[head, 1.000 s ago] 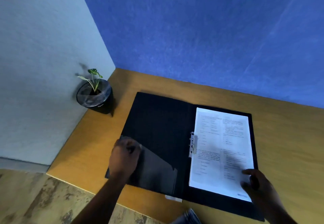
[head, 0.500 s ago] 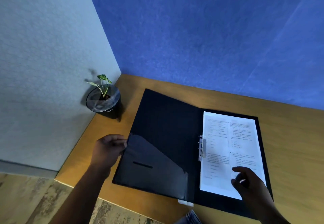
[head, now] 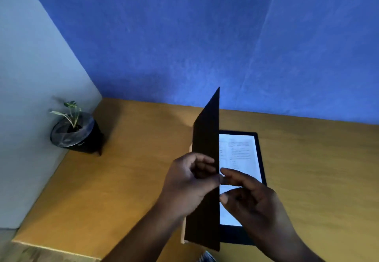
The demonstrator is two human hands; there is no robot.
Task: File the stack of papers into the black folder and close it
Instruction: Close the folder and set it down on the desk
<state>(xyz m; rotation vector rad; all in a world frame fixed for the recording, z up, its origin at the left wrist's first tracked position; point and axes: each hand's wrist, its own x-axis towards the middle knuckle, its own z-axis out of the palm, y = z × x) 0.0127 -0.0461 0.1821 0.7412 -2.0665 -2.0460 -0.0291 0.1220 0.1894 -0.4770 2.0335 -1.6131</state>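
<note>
Folder cover (head: 207, 138) now upright between hands (head: 190, 181).

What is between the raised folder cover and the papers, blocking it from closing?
The right hand is. It hovers over the papers, right beside the upright cover that the left hand holds. Nothing else visible lies on the papers.

Black folder (head: 206, 159) half shut, front cover raised near upright on edge; back cover flat on desk, white printed papers (head: 239, 155) lying inside.
</note>
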